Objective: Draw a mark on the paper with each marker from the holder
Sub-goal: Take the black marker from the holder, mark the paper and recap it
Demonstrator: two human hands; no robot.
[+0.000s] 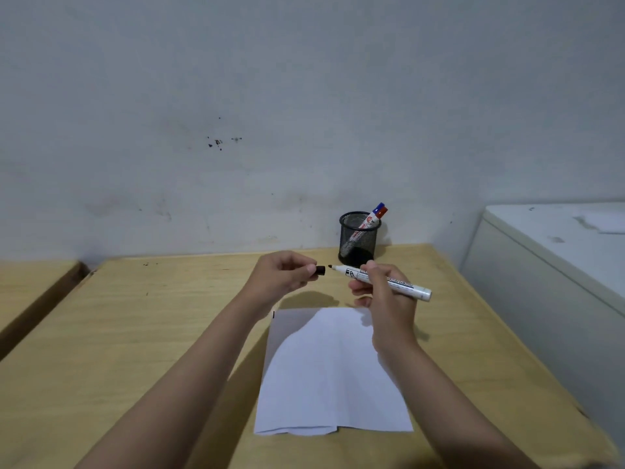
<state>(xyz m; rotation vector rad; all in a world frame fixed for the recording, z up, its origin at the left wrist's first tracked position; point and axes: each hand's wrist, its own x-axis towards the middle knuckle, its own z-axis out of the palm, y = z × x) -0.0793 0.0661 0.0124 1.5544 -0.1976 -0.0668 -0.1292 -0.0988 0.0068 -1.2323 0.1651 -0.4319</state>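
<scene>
My right hand (382, 296) grips a white marker (406, 286) with black print, held level above the table, its bare tip pointing left. Just left of that tip, my left hand (284, 275) pinches the black cap (320, 270); a small gap separates cap and tip. Below both hands a white sheet of paper (324, 377) lies on the wooden table (152, 333). No mark shows on the visible paper. At the back stands a black mesh holder (358, 238) with a red-capped marker (383, 213) and a blue-capped marker (378, 208) leaning in it.
The table abuts a stained white wall. A white cabinet (554, 258) stands close to the table's right edge. A second wooden surface (30, 289) lies to the left across a narrow gap. A small black mark (273, 314) sits on the table beside the paper's top left corner.
</scene>
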